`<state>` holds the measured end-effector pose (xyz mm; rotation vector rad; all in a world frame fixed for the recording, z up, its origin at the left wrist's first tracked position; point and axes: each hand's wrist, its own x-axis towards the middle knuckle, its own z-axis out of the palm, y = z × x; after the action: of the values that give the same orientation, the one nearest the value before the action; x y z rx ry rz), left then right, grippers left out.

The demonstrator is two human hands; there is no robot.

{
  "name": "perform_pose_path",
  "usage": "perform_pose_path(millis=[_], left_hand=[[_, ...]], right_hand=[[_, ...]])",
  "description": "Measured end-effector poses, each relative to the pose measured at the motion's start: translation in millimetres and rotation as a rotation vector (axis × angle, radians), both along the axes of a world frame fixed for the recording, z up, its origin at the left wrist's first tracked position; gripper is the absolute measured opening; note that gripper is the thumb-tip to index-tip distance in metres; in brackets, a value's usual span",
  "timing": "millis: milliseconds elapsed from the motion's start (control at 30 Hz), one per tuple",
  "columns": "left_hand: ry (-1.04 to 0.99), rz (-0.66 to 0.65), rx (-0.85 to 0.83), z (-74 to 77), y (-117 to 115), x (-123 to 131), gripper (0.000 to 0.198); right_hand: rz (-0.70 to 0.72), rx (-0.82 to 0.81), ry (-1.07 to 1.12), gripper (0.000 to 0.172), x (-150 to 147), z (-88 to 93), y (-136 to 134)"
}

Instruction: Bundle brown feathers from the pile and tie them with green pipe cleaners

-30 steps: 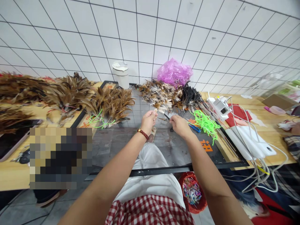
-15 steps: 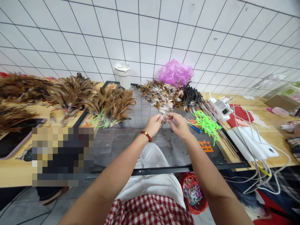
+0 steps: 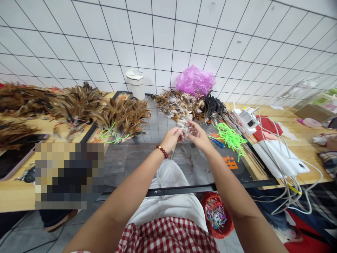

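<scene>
Right fingers (image 3: 194, 126) spread wider; orange "讯" (image 3: 230, 162) on board (image 3: 200, 174).

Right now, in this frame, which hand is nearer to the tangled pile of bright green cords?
The right hand. It is just left of the green pile, not touching it; the left hand is farther left, beyond the right hand.

The feather bundle (image 3: 129, 114) is glossy brown, the feather heap (image 3: 179, 105) mottled brown, cream and grey, the plumes (image 3: 213, 107) black, the cords (image 3: 230, 138) neon green and the crumpled plastic bag (image 3: 195, 80) pinkish purple. White wall tiles (image 3: 163, 35) carry a dark grid, above a honey-toned wood-grain counter (image 3: 15, 198). The shirt (image 3: 168, 235) is red-and-white check, the trousers (image 3: 168, 179) white, the bracelet beads (image 3: 162, 152) dark red, the bin liner (image 3: 228, 228) red.
</scene>
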<state>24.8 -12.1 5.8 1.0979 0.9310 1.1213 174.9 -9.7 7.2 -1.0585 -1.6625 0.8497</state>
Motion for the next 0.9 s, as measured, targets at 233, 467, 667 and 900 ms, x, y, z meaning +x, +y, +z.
perform_pose_path(millis=[233,467,667,900], left_hand=[[-0.035,0.063,-0.038,2.5,1,-5,0.025],[-0.167,0.062,-0.091,4.0,4,-11,0.026],[-0.154,0.099,-0.091,4.1,4,-10,0.026],[-0.157,0.105,-0.121,4.6,3,-9,0.027]], right_hand=[[-0.146,-0.111,0.02,0.016,10,-5.3,9],[-0.272,0.031,-0.352,0.027,28,-1.3,10],[0.431,-0.015,-0.526,0.019,29,8.3,-2],[0.532,0.004,-0.657,0.009,16,12.5,-8]])
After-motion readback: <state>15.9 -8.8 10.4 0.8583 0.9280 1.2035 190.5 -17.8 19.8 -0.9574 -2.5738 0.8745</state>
